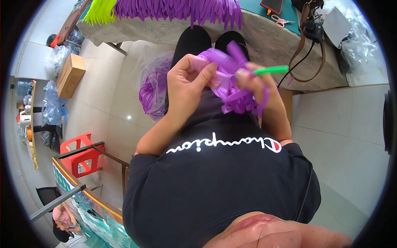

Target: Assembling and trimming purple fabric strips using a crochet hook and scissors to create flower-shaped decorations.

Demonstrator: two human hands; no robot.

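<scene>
In front of my lap, my left hand (186,82) is closed, its thumb and fingers pinching part of a loose bundle of glossy purple strips (233,97). Close beside it on the right, my right hand (258,84) is blurred by motion. A thin bright green stick (271,70) juts out to the right from its fingers. Purple strips hang between and below both hands, and a few loop around the right one. How the right fingertips meet the strips is not clear.
Rows of purple strips (178,10) and lime-green strips (99,11) hang over the table edge. Scissors (282,21) and a strapped black device (313,31) lie right. A plastic bag of purple strips (153,91) stands on the floor. A red stool (82,153) is left; another person (64,219) sits lower left.
</scene>
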